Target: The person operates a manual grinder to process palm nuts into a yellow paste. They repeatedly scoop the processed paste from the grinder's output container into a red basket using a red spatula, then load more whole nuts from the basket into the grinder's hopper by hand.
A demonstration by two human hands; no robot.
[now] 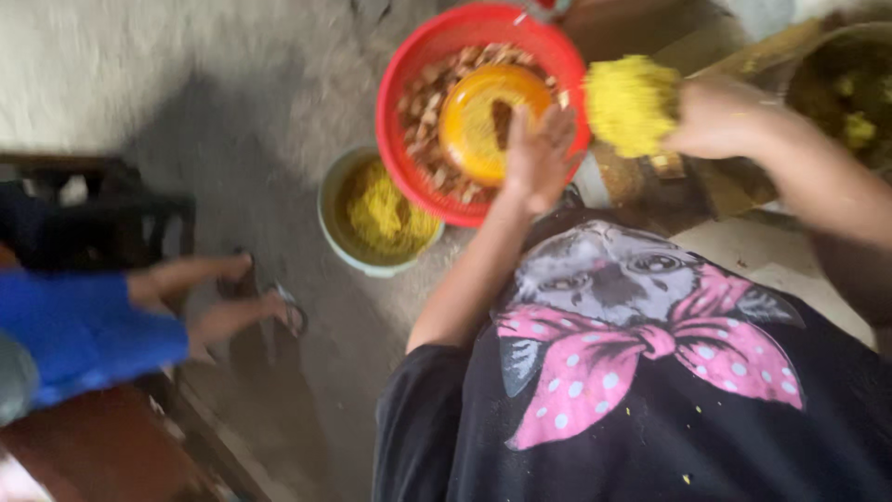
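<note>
One left hand [537,153], fingers spread, rested on one orange bowl [483,116] inside one red basket [483,107], while one right hand [720,116] clutched one yellow clump [630,102] beside it.

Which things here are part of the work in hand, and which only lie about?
In use: left hand over orange plastic bowl in red plastic basket; right hand holding yellow crumbly clump.
Lying about: pale green bucket of yellow mash; another person's feet.

Bare grey floor [186,84] open left of left hand [537,153]; red basket [400,84] beneath it; pale bucket [327,200] below-left; seated person's feet [251,297] farther left.
</note>
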